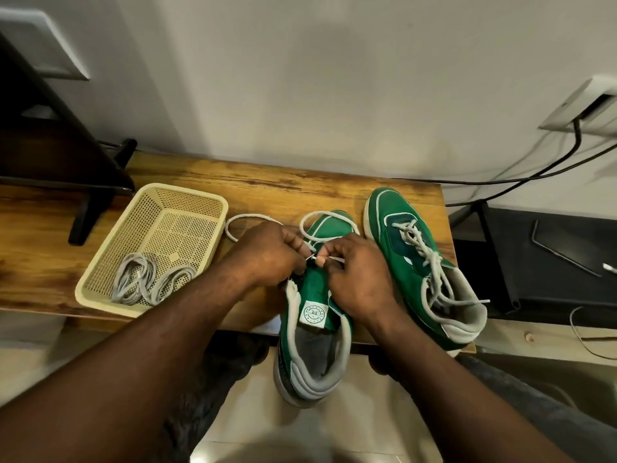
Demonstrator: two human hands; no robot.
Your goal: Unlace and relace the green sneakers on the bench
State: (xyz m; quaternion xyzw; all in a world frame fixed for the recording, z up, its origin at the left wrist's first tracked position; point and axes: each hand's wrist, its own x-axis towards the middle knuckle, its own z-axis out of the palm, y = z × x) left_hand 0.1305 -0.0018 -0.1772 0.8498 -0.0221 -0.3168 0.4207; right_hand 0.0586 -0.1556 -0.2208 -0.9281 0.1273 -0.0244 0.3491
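Fingers [321, 261] of left hand [267, 255] and right hand [360, 279] pinch the lace [329, 213]; sneaker [317, 295] directly beneath them, likely for threading an eyelet.

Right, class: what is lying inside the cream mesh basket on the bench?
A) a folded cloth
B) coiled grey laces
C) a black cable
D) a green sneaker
B: the coiled grey laces rest on the floor of the basket, and nothing else shows inside it.
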